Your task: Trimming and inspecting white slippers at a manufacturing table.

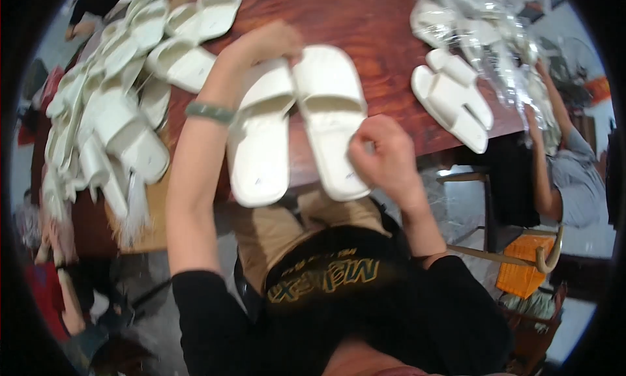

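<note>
A pair of white slide slippers lies side by side at the near table edge, heels toward me: the left slipper and the right slipper. My left hand reaches over the left slipper's toe, its bent fingers at the gap between both toes. Those fingers look closed, but they are blurred, and what they hold is hidden. Beside the right slipper's outer edge, below its strap, my right hand is curled with thumb and forefinger together. Whatever it grips, I cannot make out. Small marks show on both heels.
To the left, a large heap of white slippers hangs past the table side. Another pair of slippers lies at right on the reddish table, near plastic-wrapped slippers. Co-workers sit on both sides. A chair stands at right.
</note>
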Demonstrator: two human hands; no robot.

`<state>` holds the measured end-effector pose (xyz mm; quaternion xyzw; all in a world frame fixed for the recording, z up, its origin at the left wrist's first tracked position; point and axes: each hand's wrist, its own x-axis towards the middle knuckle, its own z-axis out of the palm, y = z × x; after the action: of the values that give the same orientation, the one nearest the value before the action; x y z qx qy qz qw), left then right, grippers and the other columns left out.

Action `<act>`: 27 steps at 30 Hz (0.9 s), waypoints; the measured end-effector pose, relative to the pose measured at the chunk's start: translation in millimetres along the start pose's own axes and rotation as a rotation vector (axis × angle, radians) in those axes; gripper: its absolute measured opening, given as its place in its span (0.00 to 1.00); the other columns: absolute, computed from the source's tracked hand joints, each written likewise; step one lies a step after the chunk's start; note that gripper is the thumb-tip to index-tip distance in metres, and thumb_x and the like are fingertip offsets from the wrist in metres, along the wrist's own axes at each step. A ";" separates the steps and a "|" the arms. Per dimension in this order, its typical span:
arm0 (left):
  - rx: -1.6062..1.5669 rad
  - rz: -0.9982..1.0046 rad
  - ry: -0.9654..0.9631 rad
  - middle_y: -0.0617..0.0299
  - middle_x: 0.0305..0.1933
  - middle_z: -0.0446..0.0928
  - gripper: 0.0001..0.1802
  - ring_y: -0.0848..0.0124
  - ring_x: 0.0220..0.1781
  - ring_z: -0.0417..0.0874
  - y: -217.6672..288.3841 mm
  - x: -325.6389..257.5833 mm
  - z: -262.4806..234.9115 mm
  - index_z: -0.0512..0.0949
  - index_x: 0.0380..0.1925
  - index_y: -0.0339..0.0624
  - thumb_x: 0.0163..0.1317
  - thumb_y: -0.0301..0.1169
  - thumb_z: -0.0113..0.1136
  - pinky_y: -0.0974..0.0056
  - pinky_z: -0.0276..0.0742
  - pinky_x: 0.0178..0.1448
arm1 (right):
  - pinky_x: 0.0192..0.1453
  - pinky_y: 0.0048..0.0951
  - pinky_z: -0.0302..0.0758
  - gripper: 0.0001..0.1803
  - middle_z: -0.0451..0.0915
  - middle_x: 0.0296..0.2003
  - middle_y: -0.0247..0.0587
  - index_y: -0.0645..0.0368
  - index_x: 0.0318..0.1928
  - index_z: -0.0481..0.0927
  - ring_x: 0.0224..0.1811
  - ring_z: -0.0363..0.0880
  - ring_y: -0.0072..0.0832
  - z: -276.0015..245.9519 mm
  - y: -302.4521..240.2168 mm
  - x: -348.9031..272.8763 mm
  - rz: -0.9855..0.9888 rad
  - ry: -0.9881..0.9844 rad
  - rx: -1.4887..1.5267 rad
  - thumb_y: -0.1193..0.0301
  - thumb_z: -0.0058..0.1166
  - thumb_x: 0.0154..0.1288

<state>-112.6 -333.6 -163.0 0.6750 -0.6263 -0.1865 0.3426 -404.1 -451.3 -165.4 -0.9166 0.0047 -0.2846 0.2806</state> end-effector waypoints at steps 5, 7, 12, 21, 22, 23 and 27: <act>-0.318 -0.403 0.093 0.65 0.17 0.75 0.04 0.79 0.20 0.72 -4.2 -20.4 7.9 0.79 0.16 0.35 0.44 0.24 0.60 0.70 0.67 0.26 | 0.39 0.39 0.63 0.05 0.70 0.29 0.43 0.59 0.19 0.75 0.34 0.69 0.39 28.9 -2.3 11.3 -0.082 0.076 -0.209 0.73 0.57 0.44; -0.276 -0.550 0.084 0.64 0.21 0.78 0.05 0.79 0.22 0.74 27.0 -15.4 9.1 0.82 0.22 0.33 0.47 0.25 0.61 0.72 0.68 0.27 | 0.39 0.38 0.62 0.05 0.69 0.30 0.43 0.58 0.19 0.75 0.34 0.68 0.39 29.5 -3.8 15.0 -0.066 0.102 -0.269 0.73 0.57 0.45; -0.501 -0.540 -0.075 0.64 0.25 0.79 0.10 0.79 0.24 0.76 48.5 -17.0 16.5 0.82 0.32 0.29 0.54 0.27 0.60 0.73 0.72 0.27 | 0.38 0.35 0.62 0.06 0.71 0.23 0.39 0.56 0.18 0.76 0.32 0.70 0.33 37.0 2.3 20.1 -0.109 0.094 -0.444 0.70 0.56 0.46; -0.521 -0.525 -0.100 0.61 0.31 0.80 0.11 0.77 0.27 0.78 63.1 -19.9 8.2 0.81 0.38 0.32 0.59 0.28 0.58 0.73 0.74 0.31 | 0.30 0.33 0.63 0.09 0.70 0.17 0.35 0.54 0.18 0.73 0.19 0.71 0.30 47.8 7.8 21.4 -0.237 0.005 -0.521 0.68 0.57 0.50; -0.553 -0.526 -0.093 0.64 0.27 0.79 0.10 0.79 0.24 0.75 63.9 -21.5 8.0 0.81 0.37 0.33 0.59 0.28 0.57 0.74 0.71 0.27 | 0.30 0.33 0.63 0.09 0.70 0.17 0.35 0.54 0.18 0.73 0.19 0.71 0.30 47.6 7.2 21.7 -0.242 0.003 -0.521 0.68 0.57 0.50; -0.555 -0.526 -0.088 0.64 0.27 0.79 0.10 0.79 0.24 0.75 61.0 -22.2 7.7 0.81 0.37 0.33 0.59 0.28 0.57 0.74 0.71 0.27 | 0.31 0.32 0.64 0.06 0.71 0.18 0.35 0.54 0.18 0.74 0.20 0.73 0.29 47.1 6.9 21.6 -0.261 -0.015 -0.532 0.70 0.55 0.48; -0.614 -0.589 -0.042 0.75 0.19 0.70 0.08 0.86 0.17 0.62 45.4 -21.2 12.9 0.81 0.34 0.38 0.60 0.30 0.57 0.76 0.55 0.19 | 0.32 0.30 0.65 0.03 0.71 0.18 0.35 0.55 0.20 0.74 0.21 0.74 0.28 50.8 9.6 20.6 -0.281 -0.035 -0.583 0.72 0.52 0.45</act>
<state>-157.0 -315.0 -144.1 0.6878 -0.3287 -0.4681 0.4471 -358.7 -436.8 -194.3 -0.9549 -0.0454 -0.2912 -0.0358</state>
